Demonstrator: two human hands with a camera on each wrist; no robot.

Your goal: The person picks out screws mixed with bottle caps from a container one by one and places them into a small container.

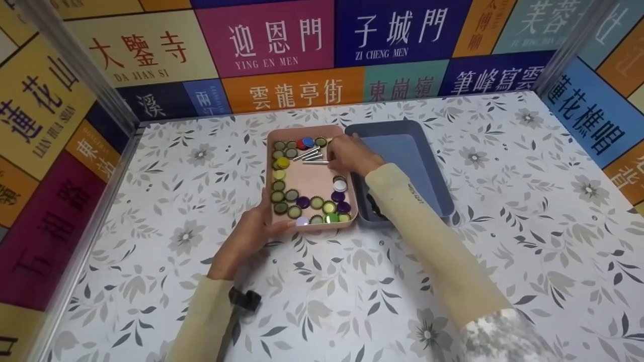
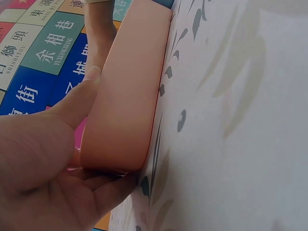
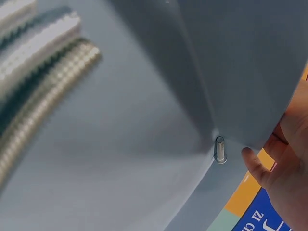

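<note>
A pink tray (image 1: 312, 181) holds bottle caps (image 1: 292, 195) along its sides and several silver bolts (image 1: 311, 155) near its far end. My left hand (image 1: 251, 226) grips the near left corner, thumb and fingers on different sides of the wall (image 2: 127, 86). Curled fingers of my right hand (image 1: 349, 153) are down at the bolts by the far right corner, one bolt end meeting them. Its fingertips are hidden in the head view. In the right wrist view, a bolt (image 3: 220, 149) sits in a corner of the blue-grey tray (image 3: 130, 144), beside the right hand (image 3: 288, 154).
The blue-grey tray (image 1: 402, 151) stands against the pink tray's right side, partly under my right forearm. Blurred ribbed metal pieces (image 3: 43, 82) are close to the right wrist camera. Printed panels (image 1: 282, 40) enclose the flower-patterned table (image 1: 176, 301) at the back and sides.
</note>
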